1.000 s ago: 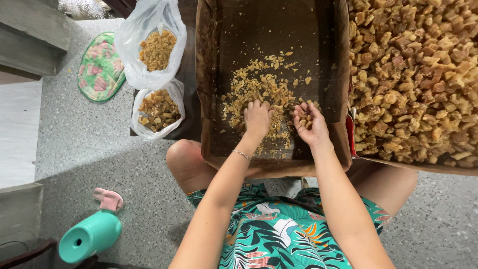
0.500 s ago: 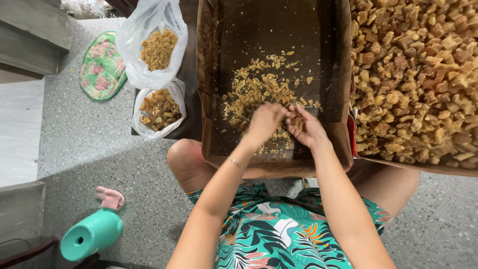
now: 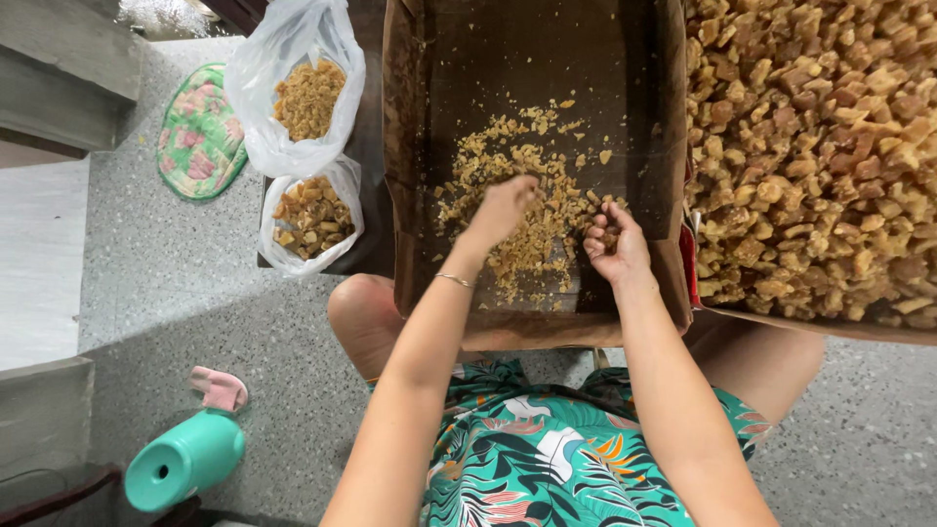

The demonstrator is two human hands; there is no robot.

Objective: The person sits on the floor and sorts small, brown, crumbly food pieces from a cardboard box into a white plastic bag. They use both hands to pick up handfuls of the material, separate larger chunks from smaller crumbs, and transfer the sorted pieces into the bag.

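Small pieces point(image 3: 522, 195): a loose heap of pale tan crumbs and chips is lying on the floor of the cardboard box point(image 3: 420, 117), spreading from the box's middle toward its near edge.
Left hand point(image 3: 503, 210): it is reaching into the box and resting on the heap with fingers bent down into the pieces; whether it is pinching any cannot be told. A thin bracelet point(image 3: 454, 280) is sitting on its wrist.
Right hand point(image 3: 615, 244): it is hovering just right of the heap inside the box, fingers curled loosely inward around a few small pieces, not pressed flat together.
Cardboard box: it is lying open and brown, its near edge sitting over the person's knees.
Large tray of chunks point(image 3: 820, 156): it is lying just right of the box, touching its side, and is filled with bigger brown lumps.
Upper plastic bag point(image 3: 303, 88): it is standing left of the box, holding fine tan bits.
Lower plastic bag point(image 3: 310, 220): it is sitting below the upper bag, left of the box, holding coarser pieces.
Flowered mat point(image 3: 200, 132): it is lying on the floor further left of the box.
Teal cylinder point(image 3: 185, 461): it is lying on its side on the floor, well below and left of the box, with a pink item point(image 3: 220, 387) just above it.
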